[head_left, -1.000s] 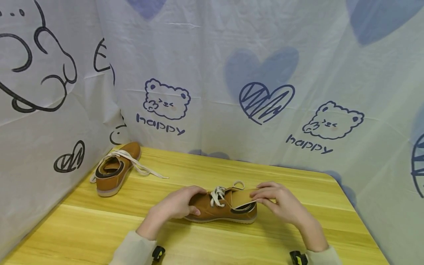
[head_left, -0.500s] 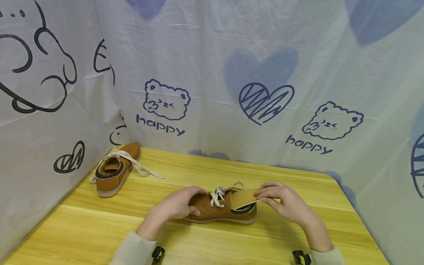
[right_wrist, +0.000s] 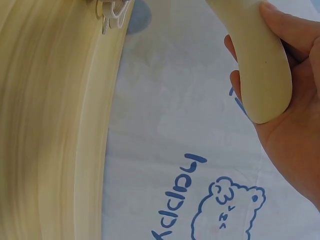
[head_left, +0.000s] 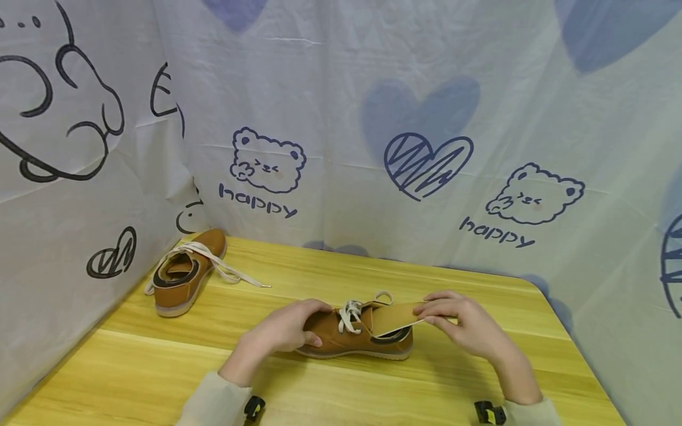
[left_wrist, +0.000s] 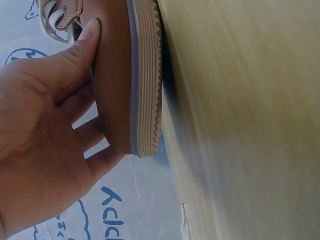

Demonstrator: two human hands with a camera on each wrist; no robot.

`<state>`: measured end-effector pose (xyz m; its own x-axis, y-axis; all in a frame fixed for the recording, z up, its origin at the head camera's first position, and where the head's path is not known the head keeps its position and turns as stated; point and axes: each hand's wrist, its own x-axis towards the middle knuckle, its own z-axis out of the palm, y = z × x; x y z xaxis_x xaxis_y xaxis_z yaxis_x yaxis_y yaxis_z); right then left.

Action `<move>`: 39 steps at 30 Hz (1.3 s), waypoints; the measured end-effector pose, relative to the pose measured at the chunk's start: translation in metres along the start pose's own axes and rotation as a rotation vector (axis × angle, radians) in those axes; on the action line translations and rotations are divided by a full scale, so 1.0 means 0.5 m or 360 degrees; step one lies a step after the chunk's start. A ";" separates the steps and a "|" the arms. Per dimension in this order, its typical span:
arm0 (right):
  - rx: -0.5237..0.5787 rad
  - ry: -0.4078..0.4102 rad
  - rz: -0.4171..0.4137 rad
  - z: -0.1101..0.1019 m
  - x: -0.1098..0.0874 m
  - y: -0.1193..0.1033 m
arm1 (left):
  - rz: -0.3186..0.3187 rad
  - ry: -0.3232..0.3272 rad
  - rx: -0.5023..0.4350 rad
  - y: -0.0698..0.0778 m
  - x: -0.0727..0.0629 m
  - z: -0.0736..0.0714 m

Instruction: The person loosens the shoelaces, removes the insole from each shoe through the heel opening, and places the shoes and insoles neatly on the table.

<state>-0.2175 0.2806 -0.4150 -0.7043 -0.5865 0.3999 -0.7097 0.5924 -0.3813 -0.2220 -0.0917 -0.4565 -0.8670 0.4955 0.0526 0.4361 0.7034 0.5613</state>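
Observation:
A brown lace-up shoe (head_left: 333,343) lies sole down on the wooden table, toe to the left. My left hand (head_left: 282,328) grips its toe, with the thumb on the near side in the head view. The left wrist view has that thumb against the brown upper (left_wrist: 114,75), above a ridged pale sole. A tan insole (head_left: 391,318) slants out of the shoe's opening over the heel collar, its front part hidden inside. My right hand (head_left: 466,325) pinches the insole's outer end. In the right wrist view, the insole's pale underside (right_wrist: 265,65) rests between thumb and fingers.
A second brown shoe (head_left: 178,293) stands at the table's back left, its white lace (head_left: 234,272) trailing over the wooden table (head_left: 160,367). Printed cloth walls (head_left: 341,195) enclose the table behind and at the sides.
My right hand has moved slightly to the right with the insole, and more of the insole shows outside the shoe. The left hand and the shoe have stayed in place.

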 end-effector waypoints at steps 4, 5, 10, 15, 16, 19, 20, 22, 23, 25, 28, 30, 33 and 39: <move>-0.0005 0.0013 0.0019 -0.004 -0.004 0.007 | -0.0005 -0.0003 0.0002 -0.001 0.001 0.000; -0.0004 0.0012 0.0037 -0.006 -0.006 0.008 | -0.0007 -0.0005 0.0002 -0.002 0.001 0.000; 0.0008 -0.0006 0.0132 -0.015 -0.013 0.016 | -0.0002 -0.0014 -0.0010 -0.005 0.002 0.002; 0.0023 0.0004 0.0130 -0.024 -0.020 0.020 | -0.0006 -0.0013 -0.0012 -0.005 0.002 0.002; 0.0029 0.0012 0.0129 -0.026 -0.021 0.020 | -0.0007 -0.0011 -0.0010 -0.004 0.002 0.003; 0.0056 0.0036 0.0144 -0.031 -0.025 0.020 | -0.0011 -0.0006 -0.0007 -0.002 0.001 0.002; 0.0062 0.0043 0.0153 -0.033 -0.026 0.020 | -0.0012 -0.0003 -0.0007 -0.002 0.002 0.002; 0.0080 0.0053 0.0176 -0.036 -0.028 0.019 | -0.0014 -0.0002 -0.0008 -0.002 0.001 0.002; 0.0089 0.0057 0.0182 -0.037 -0.029 0.019 | -0.0015 -0.0004 -0.0005 -0.001 0.002 0.002; 0.0104 0.0061 0.0189 -0.040 -0.031 0.019 | -0.0012 -0.0007 0.0000 -0.002 0.001 0.002; 0.0122 0.0074 0.0194 -0.045 -0.035 0.021 | -0.0011 -0.0011 0.0003 -0.004 0.002 0.002; 0.0139 0.0086 0.0195 -0.049 -0.038 0.024 | -0.0007 -0.0012 -0.0001 -0.005 0.002 0.002; 0.0156 0.0104 0.0192 -0.057 -0.045 0.028 | -0.0010 -0.0010 -0.0005 -0.005 0.003 0.002; 0.0186 0.0142 0.0166 -0.077 -0.058 0.038 | -0.0013 0.0000 0.0005 -0.001 0.002 0.002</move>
<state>-0.2097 0.3303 -0.4017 -0.7739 -0.4707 0.4237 -0.6333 0.5761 -0.5168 -0.2230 -0.0911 -0.4577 -0.8706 0.4896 0.0482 0.4298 0.7092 0.5588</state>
